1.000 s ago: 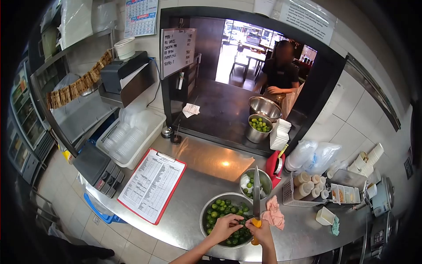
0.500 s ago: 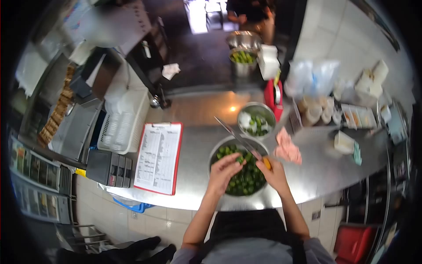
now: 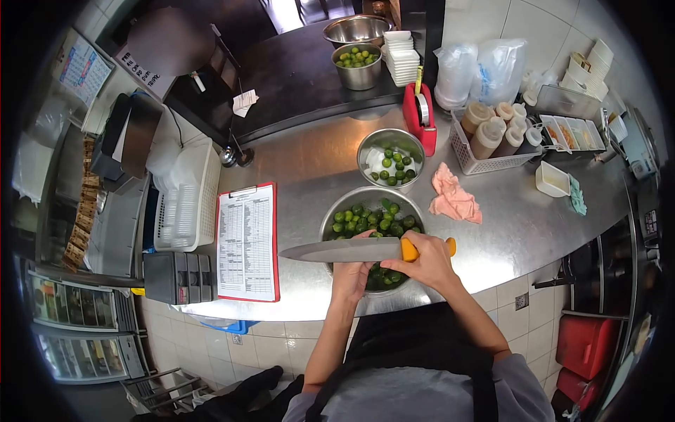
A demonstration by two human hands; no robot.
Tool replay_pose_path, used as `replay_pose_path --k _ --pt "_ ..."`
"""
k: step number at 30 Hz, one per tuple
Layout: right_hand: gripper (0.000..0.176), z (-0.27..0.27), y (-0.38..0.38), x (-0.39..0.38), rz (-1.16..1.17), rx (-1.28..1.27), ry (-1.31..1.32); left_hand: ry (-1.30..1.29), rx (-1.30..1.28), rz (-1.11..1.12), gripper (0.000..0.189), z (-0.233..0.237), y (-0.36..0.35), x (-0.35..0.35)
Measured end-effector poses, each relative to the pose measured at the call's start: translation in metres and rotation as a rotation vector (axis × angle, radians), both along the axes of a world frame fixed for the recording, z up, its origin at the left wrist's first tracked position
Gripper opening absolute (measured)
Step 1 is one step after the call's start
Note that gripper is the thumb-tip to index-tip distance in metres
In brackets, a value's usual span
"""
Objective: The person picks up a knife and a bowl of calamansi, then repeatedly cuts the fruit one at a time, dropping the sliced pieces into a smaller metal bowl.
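My right hand (image 3: 430,261) is wrapped round the yellow handle of a large kitchen knife (image 3: 330,251). The broad blade lies almost level, pointing left across the near half of a steel bowl (image 3: 325,228). Small green limes (image 3: 365,218) fill this bowl. Behind the blade is my left hand (image 3: 349,280), its fingers drawn together over the bowl; the blade hides what they hold, if anything. Just beyond stands a smaller steel bowl (image 3: 361,160) with several limes (image 3: 398,166) and something white inside.
A clipboard (image 3: 247,243) lies left, beside a white basket of plastic lids (image 3: 205,200). At right are a pink cloth (image 3: 455,195), a red tape dispenser (image 3: 420,121) and a basket of sauce bottles (image 3: 492,163). A pot of limes (image 3: 358,76) stands on the back shelf.
The knife has swung from slanting away to the upper left to nearly level, now passing in front of my left hand. My left fingers, visible before over the limes, are now mostly covered.
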State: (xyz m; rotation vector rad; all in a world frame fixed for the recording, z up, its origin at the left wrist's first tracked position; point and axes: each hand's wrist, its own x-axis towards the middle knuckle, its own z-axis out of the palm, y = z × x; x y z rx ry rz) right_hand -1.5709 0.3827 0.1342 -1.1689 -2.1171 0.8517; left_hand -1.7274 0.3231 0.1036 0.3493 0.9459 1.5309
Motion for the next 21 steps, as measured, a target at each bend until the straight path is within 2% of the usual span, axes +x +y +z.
replay_pose_path --k 8,14,17,21 --pt "0.057 -0.004 -0.002 0.004 0.042 -0.007 0.006 0.057 -0.012 0.014 0.035 0.007 -0.003 0.005" --pt "0.056 -0.004 -0.008 0.008 0.026 -0.053 -0.006 0.162 -0.010 0.110 0.032 0.000 -0.005 0.013" --pt "0.062 -0.009 -0.015 0.008 -0.005 -0.161 -0.002 0.270 -0.005 0.144 0.027 0.000 -0.003 0.017" --pt "0.064 -0.018 -0.018 0.007 0.024 -0.455 0.176 0.347 0.117 0.159 0.023 -0.006 -0.001 0.020"
